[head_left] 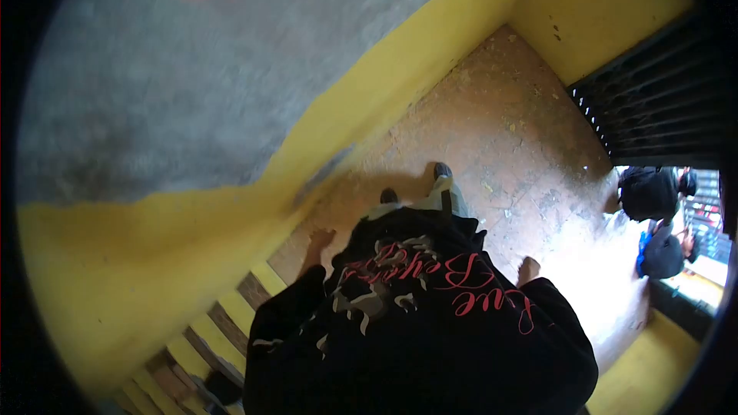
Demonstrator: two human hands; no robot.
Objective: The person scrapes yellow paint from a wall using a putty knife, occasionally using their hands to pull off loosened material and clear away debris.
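My left hand point(320, 241) hangs beside my body, near the foot of the yellow wall point(369, 77). Its fingers look loosely stretched, with nothing visible in them. On the other side, my right hand point(529, 267) shows just past the black sleeve, small and foreshortened. Its fingers cannot be made out. Between the hands is my black shirt point(430, 323) with red lettering and pale shapes. Beyond its hem are light trousers point(457, 198) and two dark shoes point(442, 170) on the floor.
A worn brown floor point(500, 123) runs between painted walls. Yellow slats point(207, 346) stand at the lower left. A dark ribbed shutter or gate point(661, 92) is at the right. Past it, two people point(663, 252) are in a bright opening near filled shelves.
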